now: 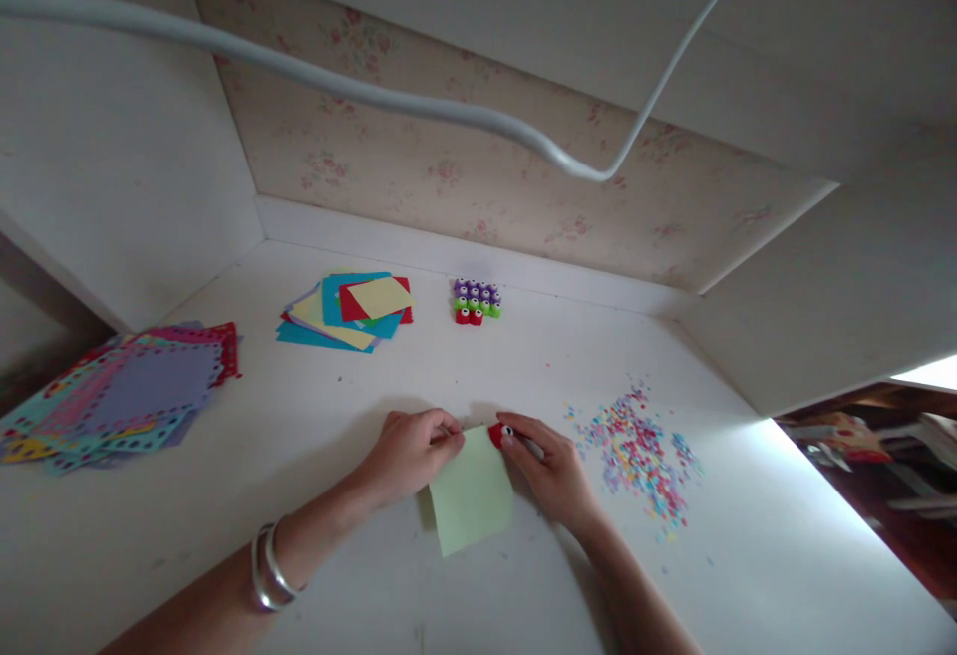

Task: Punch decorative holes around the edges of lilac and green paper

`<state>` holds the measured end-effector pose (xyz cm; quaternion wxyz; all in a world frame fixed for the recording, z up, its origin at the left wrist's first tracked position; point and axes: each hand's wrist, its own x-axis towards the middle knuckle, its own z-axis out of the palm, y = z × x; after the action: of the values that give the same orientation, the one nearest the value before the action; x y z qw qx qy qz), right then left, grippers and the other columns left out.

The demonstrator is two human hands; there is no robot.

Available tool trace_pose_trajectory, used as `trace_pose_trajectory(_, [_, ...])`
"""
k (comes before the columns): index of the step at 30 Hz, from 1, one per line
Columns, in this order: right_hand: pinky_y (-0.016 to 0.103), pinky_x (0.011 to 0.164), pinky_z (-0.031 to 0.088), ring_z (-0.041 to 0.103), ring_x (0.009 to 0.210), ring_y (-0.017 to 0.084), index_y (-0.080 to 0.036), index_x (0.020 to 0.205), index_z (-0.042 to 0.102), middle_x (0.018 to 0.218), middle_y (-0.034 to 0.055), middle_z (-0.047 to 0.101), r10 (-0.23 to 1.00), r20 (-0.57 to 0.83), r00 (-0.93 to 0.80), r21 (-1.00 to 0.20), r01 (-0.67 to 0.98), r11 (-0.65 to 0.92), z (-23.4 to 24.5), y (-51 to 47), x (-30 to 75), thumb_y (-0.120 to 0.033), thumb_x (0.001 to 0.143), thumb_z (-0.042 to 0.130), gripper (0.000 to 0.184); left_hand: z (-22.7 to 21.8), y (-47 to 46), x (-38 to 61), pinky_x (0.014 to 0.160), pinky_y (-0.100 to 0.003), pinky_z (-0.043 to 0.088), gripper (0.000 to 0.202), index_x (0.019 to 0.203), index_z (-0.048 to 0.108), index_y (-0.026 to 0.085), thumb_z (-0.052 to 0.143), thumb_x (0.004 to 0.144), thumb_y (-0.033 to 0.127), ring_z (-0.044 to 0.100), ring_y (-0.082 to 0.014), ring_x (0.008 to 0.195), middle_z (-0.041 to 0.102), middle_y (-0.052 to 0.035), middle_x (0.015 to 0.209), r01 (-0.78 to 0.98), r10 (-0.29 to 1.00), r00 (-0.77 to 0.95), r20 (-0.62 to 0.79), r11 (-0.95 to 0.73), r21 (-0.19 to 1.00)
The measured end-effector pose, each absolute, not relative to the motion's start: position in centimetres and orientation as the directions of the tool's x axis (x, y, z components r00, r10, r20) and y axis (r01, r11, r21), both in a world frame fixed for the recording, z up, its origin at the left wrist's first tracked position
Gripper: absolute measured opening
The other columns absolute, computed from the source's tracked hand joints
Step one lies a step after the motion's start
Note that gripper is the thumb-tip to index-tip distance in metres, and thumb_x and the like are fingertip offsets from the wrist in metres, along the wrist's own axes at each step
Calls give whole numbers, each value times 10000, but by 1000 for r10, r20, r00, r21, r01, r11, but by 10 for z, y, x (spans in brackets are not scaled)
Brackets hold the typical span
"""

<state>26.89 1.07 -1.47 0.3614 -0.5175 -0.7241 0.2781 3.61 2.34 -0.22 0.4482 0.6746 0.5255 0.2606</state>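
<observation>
A pale green sheet of paper [473, 495] is held up over the white table, with its lower edge toward me. My left hand [417, 449] pinches its top left corner between thumb and fingers. In my right hand [549, 466] is a small red paper punch [497, 434] with a white button. The punch sits at the paper's top right corner, and my fingers partly cover it. Whether the punch is pressed down, I cannot tell.
Similar punches [477, 300] in purple, green and red stand grouped near the back wall. Left of them lies a stack of coloured paper [344, 308]. Punched sheets [135, 391] are piled far left. Confetti [643, 451] is scattered at right. A white cable [374, 95] hangs across the view.
</observation>
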Motion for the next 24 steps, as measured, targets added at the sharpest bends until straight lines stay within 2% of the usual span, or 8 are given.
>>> trace_pose_trajectory(6, [408, 947, 556, 676, 1071, 217, -282, 1105, 711, 1150, 46, 724, 926, 279, -254, -759, 532, 375, -15, 9, 264, -345, 920, 605, 222, -2, 21, 39, 780, -296, 430, 188, 885, 691, 210, 586, 874, 366, 704, -177, 769, 773, 4, 812, 535, 944, 316, -90, -99, 839])
trace_pose_trajectory(12, [422, 983, 541, 636, 1150, 232, -280, 1155, 693, 1237, 62, 680, 876, 295, -381, -671, 570, 473, -14, 10, 265, -308, 931, 589, 248, -3, 9, 44, 826, -363, 377, 232, 782, 677, 223, 625, 879, 426, 657, -189, 759, 713, 28, 716, 699, 924, 365, 109, -350, 624])
trace_pose_trajectory(14, [423, 977, 543, 635, 1144, 235, -270, 1176, 679, 1238, 73, 676, 872, 341, -350, -626, 608, 489, -9, 5, 267, -312, 932, 590, 263, -3, 8, 41, 804, -355, 390, 270, 759, 674, 221, 570, 924, 407, 643, -184, 769, 696, 18, 728, 691, 899, 412, 150, -415, 592])
trace_pose_trajectory(16, [412, 939, 557, 653, 1093, 233, -251, 1142, 683, 1175, 85, 698, 885, 392, -252, -586, 673, 451, -3, -8, 265, -307, 943, 572, 234, -3, 10, 36, 814, -348, 418, 251, 855, 688, 223, 500, 968, 345, 646, -182, 840, 708, -2, 840, 667, 878, 436, 198, -463, 584])
trace_pose_trajectory(18, [397, 885, 572, 667, 1034, 234, -237, 1089, 687, 1104, 93, 714, 897, 405, -178, -549, 737, 394, 2, -28, 259, -296, 955, 545, 203, -3, 16, 31, 880, -358, 438, 216, 1084, 663, 220, 485, 965, 248, 630, -197, 1005, 700, -38, 1067, 659, 854, 444, 272, -517, 546])
trace_pose_trajectory(21, [419, 863, 574, 659, 1041, 260, -241, 1130, 664, 1148, 100, 699, 919, 311, -242, -458, 810, 368, 4, -58, 249, -311, 941, 558, 227, -4, 33, 32, 1031, -403, 398, 445, 1341, 530, 239, 491, 917, 108, 502, -227, 1272, 532, -62, 1422, 635, 753, 551, 359, -658, 404])
trace_pose_trajectory(23, [469, 926, 548, 640, 1102, 279, -250, 1206, 633, 1222, 97, 677, 922, 244, -301, -393, 839, 377, 1, -67, 247, -307, 937, 559, 285, -5, 44, 38, 1082, -419, 367, 497, 1370, 510, 276, 482, 915, 78, 434, -230, 1353, 446, -30, 1511, 557, 645, 681, 348, -764, 326])
trace_pose_trajectory(24, [503, 981, 515, 624, 1142, 282, -254, 1234, 619, 1256, 92, 664, 921, 222, -321, -372, 845, 385, -1, -67, 249, -287, 941, 546, 303, -6, 49, 41, 1088, -422, 367, 483, 1360, 523, 282, 484, 922, 83, 428, -230, 1363, 467, -23, 1499, 518, 602, 725, 335, -797, 311])
